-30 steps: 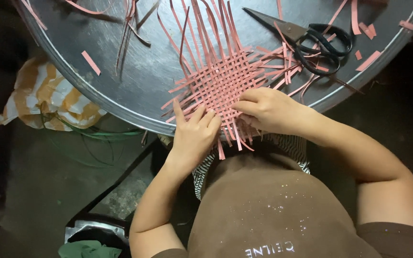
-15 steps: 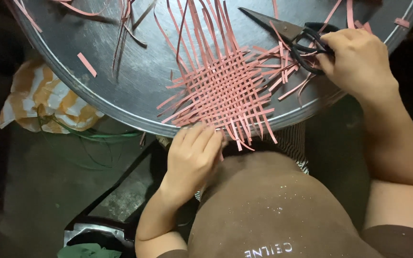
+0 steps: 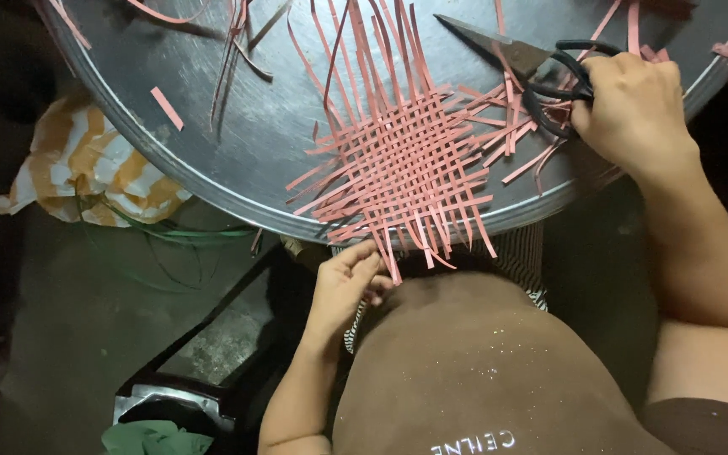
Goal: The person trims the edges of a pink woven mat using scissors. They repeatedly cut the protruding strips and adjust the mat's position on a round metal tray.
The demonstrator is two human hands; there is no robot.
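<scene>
A mat of woven pink strips [image 3: 406, 160] lies on a round metal tray [image 3: 238, 126], its loose ends hanging over the near rim. My right hand [image 3: 629, 105] is at the right side of the tray, fingers closed around the handles of black scissors [image 3: 532, 63] whose blades point left. My left hand [image 3: 343, 286] has dropped below the tray's rim, fingers loosely curled, touching the end of a hanging pink strip near my brown top.
Loose pink strips and cut scraps [image 3: 166, 108] lie scattered over the tray. An orange and white striped cloth [image 3: 86, 173] sits under the tray at left. A dark stool or crate [image 3: 204, 362] and green cloth [image 3: 149, 438] are on the floor below.
My right hand left the woven mat, moved right and took hold of the scissors. My left hand slid off the mat's near edge and sank below the tray's rim.
</scene>
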